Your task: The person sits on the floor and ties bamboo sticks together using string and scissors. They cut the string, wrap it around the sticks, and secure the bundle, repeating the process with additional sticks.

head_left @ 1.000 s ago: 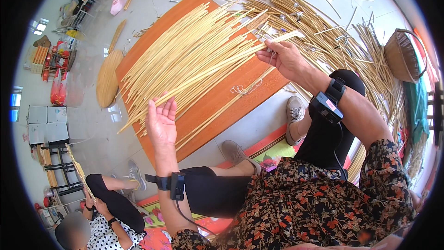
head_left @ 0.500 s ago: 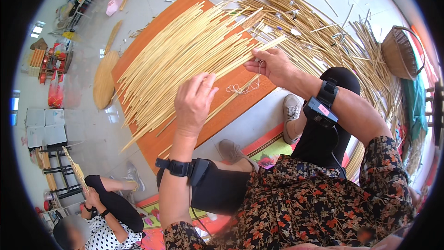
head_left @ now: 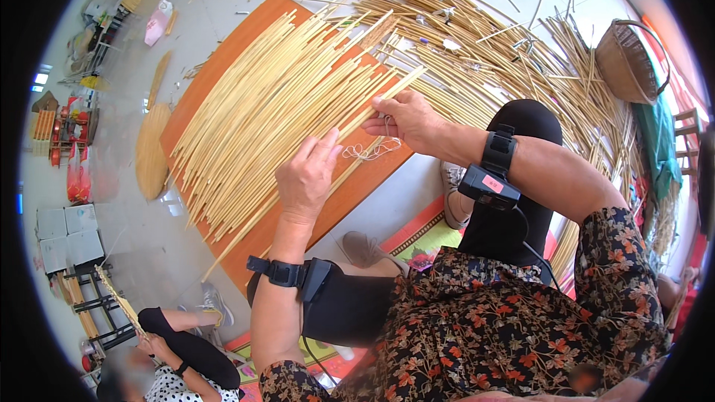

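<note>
Pale peeled stalks [head_left: 275, 97] lie side by side on an orange-brown board [head_left: 357, 186]. My right hand [head_left: 410, 120] pinches a few stalks along the near edge, close to their far right ends. A thin white string [head_left: 372, 150] hangs in loose loops below its fingers. My left hand [head_left: 305, 177] is closed, fingers bent, on the same near stalks further down; the palm side is hidden. Beyond my left hand, the long stalk ends [head_left: 231, 251] reach down to the board's lower left part.
Rough brown stalks [head_left: 462, 37] lie heaped on the floor at the far right, with a wicker basket [head_left: 629, 63] beside them. A flat oval wooden piece [head_left: 153, 152] lies left of the board. At lower left another person [head_left: 186, 357] sits holding a strip of stalks.
The view has shifted slightly, so the board and stalks appear further left. Both hands keep close to the same near stalks, and the string still hangs by my right hand.
</note>
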`<state>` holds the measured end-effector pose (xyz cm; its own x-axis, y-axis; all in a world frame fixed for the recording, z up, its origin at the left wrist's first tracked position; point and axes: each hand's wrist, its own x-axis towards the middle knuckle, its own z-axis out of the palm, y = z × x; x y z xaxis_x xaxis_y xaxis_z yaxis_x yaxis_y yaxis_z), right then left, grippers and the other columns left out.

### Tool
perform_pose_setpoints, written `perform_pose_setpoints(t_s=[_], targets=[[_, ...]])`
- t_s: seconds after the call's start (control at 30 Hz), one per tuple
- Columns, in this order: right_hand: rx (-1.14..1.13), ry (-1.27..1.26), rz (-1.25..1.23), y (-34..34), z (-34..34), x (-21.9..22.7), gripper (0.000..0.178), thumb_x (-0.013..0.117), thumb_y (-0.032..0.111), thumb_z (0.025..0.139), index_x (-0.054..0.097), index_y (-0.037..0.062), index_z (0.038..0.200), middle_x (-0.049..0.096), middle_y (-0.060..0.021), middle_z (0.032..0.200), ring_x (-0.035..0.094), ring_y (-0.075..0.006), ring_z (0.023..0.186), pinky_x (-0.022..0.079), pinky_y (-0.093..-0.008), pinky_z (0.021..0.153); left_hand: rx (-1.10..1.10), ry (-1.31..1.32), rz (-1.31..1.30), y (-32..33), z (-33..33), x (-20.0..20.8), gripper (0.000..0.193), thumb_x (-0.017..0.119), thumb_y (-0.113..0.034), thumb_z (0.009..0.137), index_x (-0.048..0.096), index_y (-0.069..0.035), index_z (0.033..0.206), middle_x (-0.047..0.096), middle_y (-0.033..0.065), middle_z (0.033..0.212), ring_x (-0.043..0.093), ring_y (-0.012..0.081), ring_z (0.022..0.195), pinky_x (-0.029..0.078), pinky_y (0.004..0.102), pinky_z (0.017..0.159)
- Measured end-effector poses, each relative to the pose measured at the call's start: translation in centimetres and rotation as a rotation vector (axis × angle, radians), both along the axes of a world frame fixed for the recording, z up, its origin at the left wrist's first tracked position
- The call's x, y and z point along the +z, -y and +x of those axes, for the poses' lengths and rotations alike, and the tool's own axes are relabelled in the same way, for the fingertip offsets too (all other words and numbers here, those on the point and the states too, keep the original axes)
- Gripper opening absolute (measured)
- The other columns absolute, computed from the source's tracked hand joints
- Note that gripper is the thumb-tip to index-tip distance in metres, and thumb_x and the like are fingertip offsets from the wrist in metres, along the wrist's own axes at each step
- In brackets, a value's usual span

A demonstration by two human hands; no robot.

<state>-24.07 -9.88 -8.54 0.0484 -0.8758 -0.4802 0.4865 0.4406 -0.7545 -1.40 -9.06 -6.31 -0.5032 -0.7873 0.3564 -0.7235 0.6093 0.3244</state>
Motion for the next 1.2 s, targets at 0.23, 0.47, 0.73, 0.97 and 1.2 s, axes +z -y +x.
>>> perform_pose_setpoints(t_s=[0.23,0.47,0.73,0.97,1.2], targets=[[-0.016,-0.037,0.004,0.3,0.6,0.7,0.028,0.055,0.016,0.106,0.061,-0.0098,0.115,0.069,-0.0173,0.108,0.072,-0.0241,0.09,0.064,-0.0349,0.083,-0.002,-0.055,0.049,0.5,0.3,-0.4,0.027,0.074,-0.014,0.091,0.074,-0.009,0.117,0.069,0.0095,0.088,0.067,0.0273,0.07,0.052,0.0377,0.061],[0.417,-0.45,-0.068,-1.5,-0.8,1.5,0.027,0.056,0.011,0.101,0.061,-0.0015,0.124,0.068,-0.0096,0.092,0.069,-0.0175,0.075,0.059,-0.0305,0.07,0.109,-0.091,0.121,1.5,1.9,-2.7,0.023,0.072,-0.024,0.092,0.077,-0.014,0.113,0.068,0.0059,0.086,0.068,0.0272,0.071,0.053,0.0379,0.061],[1.267,-0.445,-0.734,-11.6,3.5,4.5,0.049,0.067,0.003,0.085,0.053,0.0099,0.132,0.071,-0.0083,0.079,0.072,-0.0291,0.077,0.057,-0.0409,0.067,0.144,-0.078,0.279,0.8,3.2,-6.4,0.024,0.07,-0.026,0.094,0.077,-0.012,0.112,0.071,0.0071,0.091,0.069,0.028,0.076,0.055,0.0381,0.066],[0.584,-0.914,-0.646,-9.7,4.1,0.1,0.013,0.065,0.006,0.089,0.058,0.005,0.101,0.068,-0.0132,0.083,0.069,-0.035,0.081,0.055,-0.044,0.069,0.067,-0.057,0.266,0.6,2.5,-8.1,0.023,0.071,-0.025,0.094,0.077,-0.012,0.112,0.07,0.006,0.087,0.068,0.0272,0.074,0.054,0.0378,0.064],[0.231,-1.197,-1.017,-7.0,3.9,-3.6,0.016,0.066,0.003,0.086,0.056,0.0014,0.098,0.068,-0.0177,0.111,0.063,-0.0382,0.116,0.053,-0.0429,0.097,0.02,-0.065,0.215,0.3,2.4,-8.5,0.023,0.073,-0.016,0.091,0.076,-0.008,0.112,0.069,0.0084,0.084,0.067,0.0256,0.071,0.053,0.0361,0.064]])
